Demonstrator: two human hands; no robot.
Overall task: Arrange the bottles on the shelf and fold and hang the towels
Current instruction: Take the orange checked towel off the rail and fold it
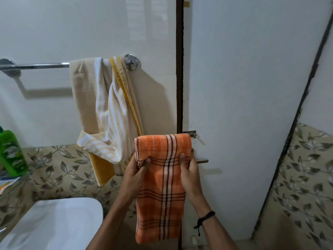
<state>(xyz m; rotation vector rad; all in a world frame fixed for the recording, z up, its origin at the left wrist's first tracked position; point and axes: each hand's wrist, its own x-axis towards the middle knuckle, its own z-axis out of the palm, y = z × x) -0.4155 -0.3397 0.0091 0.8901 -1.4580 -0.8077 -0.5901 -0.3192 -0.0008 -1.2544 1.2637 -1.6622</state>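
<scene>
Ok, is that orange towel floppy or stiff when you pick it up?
Probably floppy: the orange towel droops over at the top and hangs limp below the left hand and right hand. It looks thin, so likely light. Its ribbed weave probably isn't slippery.

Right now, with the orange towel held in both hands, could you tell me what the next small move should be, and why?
Probably raise the orange towel toward the bare left stretch of the towel rail. The left hand and right hand grip it folded into a narrow strip, and the yellow striped towel crowds the rail's right end.
</scene>
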